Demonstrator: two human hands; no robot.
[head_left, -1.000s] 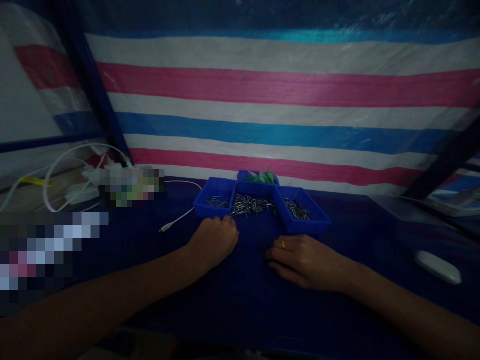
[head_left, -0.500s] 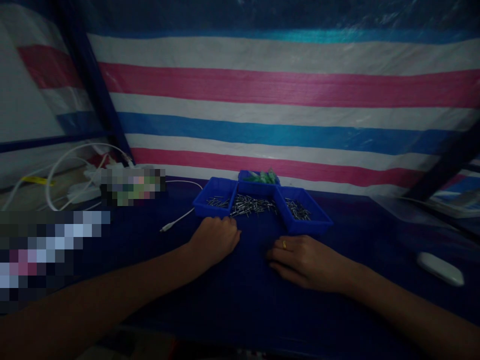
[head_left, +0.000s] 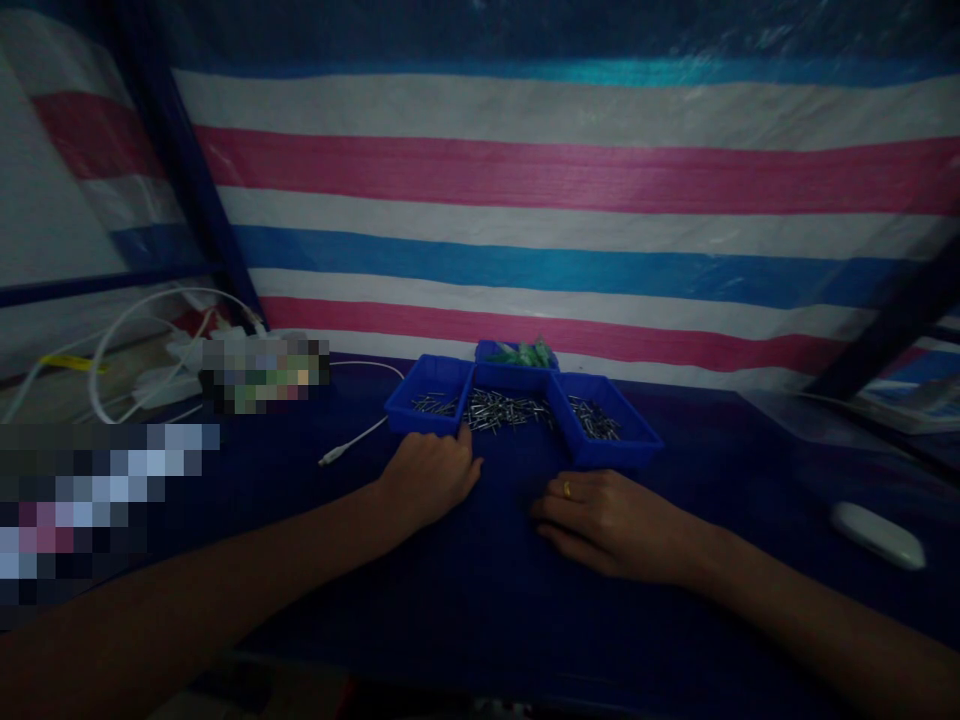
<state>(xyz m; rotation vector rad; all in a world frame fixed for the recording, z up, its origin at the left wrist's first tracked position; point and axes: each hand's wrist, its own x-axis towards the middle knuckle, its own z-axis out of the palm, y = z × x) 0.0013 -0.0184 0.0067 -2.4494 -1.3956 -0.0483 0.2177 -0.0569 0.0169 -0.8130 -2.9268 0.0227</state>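
My left hand [head_left: 429,478] rests on the blue tabletop just in front of the left blue tray [head_left: 424,419], palm down. Its index finger reaches toward a loose pile of thin shiny metal pins [head_left: 502,410], while the other fingers are bent under. Nothing shows in it. My right hand [head_left: 596,520], with a gold ring, lies in front of the right blue tray [head_left: 611,455]. Its fingers are loosely bent and slightly apart, the tips in shadow, and no object is visible in them. Both trays hold more such pins; their exact kind is too small to tell.
Behind the pile stands a third blue tray [head_left: 517,377] with green-and-clear plastic packets [head_left: 525,353]. A white cable [head_left: 352,442] lies at left, near more cables and a power strip. A white oval case [head_left: 879,536] sits at right. Striped sheeting [head_left: 570,180] hangs behind the table.
My left index finger has stretched forward toward the pins. My right hand and the trays look the same.
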